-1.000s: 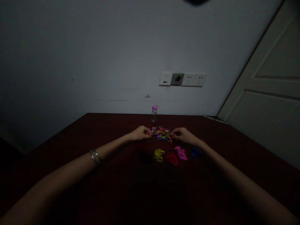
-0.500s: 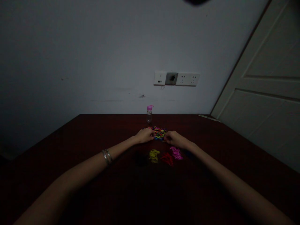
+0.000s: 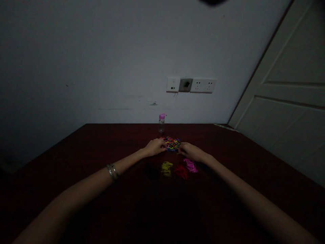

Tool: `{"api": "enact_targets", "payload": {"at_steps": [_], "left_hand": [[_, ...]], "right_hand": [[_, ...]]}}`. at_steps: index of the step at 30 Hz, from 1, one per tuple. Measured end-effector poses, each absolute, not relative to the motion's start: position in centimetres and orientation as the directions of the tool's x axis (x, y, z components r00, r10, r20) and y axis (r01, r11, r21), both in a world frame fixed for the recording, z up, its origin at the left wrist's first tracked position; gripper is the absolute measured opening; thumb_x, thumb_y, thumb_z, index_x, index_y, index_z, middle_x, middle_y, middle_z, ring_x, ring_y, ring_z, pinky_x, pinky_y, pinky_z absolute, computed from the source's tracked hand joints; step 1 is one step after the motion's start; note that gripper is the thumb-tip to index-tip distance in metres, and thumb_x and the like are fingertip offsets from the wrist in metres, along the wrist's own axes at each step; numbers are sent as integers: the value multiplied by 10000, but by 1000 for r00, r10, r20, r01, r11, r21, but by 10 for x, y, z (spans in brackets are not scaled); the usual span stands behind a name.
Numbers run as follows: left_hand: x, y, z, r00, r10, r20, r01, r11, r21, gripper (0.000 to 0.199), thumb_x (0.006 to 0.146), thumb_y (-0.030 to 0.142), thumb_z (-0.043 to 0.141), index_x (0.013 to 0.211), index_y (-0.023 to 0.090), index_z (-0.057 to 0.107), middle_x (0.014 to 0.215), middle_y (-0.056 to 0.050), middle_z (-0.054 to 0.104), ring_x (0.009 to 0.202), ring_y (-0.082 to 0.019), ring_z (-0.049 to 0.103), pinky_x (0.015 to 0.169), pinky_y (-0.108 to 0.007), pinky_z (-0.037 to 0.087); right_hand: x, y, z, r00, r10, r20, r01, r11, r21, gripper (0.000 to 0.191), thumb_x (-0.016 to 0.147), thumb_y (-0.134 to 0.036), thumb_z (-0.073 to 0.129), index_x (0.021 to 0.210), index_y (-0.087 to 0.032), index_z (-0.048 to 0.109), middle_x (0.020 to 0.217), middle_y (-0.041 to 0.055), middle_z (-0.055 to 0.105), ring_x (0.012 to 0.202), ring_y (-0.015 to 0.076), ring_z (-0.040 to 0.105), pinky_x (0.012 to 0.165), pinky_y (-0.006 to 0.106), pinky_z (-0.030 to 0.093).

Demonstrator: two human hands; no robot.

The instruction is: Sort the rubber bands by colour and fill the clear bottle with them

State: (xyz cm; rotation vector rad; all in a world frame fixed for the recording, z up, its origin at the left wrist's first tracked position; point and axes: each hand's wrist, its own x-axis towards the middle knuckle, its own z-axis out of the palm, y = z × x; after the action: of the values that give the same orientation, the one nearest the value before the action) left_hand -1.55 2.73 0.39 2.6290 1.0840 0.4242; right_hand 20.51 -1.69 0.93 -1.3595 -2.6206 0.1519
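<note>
A mixed heap of multicoloured rubber bands (image 3: 172, 144) lies on the dark red-brown table, between my two hands. My left hand (image 3: 155, 147) is at the heap's left edge, its fingers curled and closed at the bands. At the right edge my right hand (image 3: 187, 149) points its pinched fingertips down. What either hand holds, if anything, is too small and dark to make out. Nearer to me lie three single-colour piles: yellow bands (image 3: 166, 168), red bands (image 3: 181, 171) and pink bands (image 3: 191, 165). A dark patch left of the yellow pile is too dim to identify.
Behind the heap stands a clear bottle (image 3: 161, 124) with a pink cap. The table (image 3: 122, 135) meets a pale wall with socket plates (image 3: 203, 85). A white panelled door (image 3: 286, 88) is at the right. The light is dim.
My left hand has shifted slightly left, showing a bit more of the heap. My right hand stays almost in place. The piles look the same.
</note>
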Motion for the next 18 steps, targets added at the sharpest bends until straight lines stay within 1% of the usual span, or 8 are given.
{"api": "enact_targets", "payload": {"at_steps": [4,6,9,12,16,18], "left_hand": [[-15,28,1,699,689,194,631,-721,287,171,758,280,528,852,207,649,781,-18,623,724,-140,548,644,-221,372],[-16,28,0,692,696,192,641,-715,280,175,756,280,525,860,210,648,779,-16,622,713,-138,545,624,-217,368],[-16,28,-1,690,698,192,641,-713,284,184,757,285,523,876,215,645,781,-13,622,706,-137,544,616,-216,366],[-15,27,-2,691,697,192,637,-712,295,186,759,305,528,858,205,649,789,-19,624,719,-141,547,640,-219,375],[-13,26,-1,685,708,173,650,-701,294,175,753,308,540,831,197,650,805,-22,628,738,-144,550,659,-215,383],[-11,25,-1,696,698,168,643,-710,288,167,757,300,534,831,198,644,809,-16,628,742,-140,550,660,-211,383]], "right_hand": [[206,-18,10,-562,818,122,812,574,-107,190,847,-198,386,817,-137,563,880,106,542,767,164,499,668,250,383],[205,-19,13,-560,815,151,808,577,-119,186,852,-202,377,828,-136,549,889,109,531,782,170,490,689,265,390],[196,-29,18,-577,792,199,759,610,-228,156,844,-204,396,819,-142,537,873,87,532,795,162,488,719,269,397],[176,-48,18,-633,746,210,661,661,-356,125,824,-216,439,814,-158,549,872,57,543,791,143,501,710,247,403],[156,-67,13,-693,691,205,564,697,-443,137,805,-208,465,849,-165,587,887,47,566,786,130,521,699,228,407],[159,-65,11,-668,709,225,563,679,-470,151,801,-206,469,869,-165,597,869,42,583,769,127,530,688,227,409]]}}
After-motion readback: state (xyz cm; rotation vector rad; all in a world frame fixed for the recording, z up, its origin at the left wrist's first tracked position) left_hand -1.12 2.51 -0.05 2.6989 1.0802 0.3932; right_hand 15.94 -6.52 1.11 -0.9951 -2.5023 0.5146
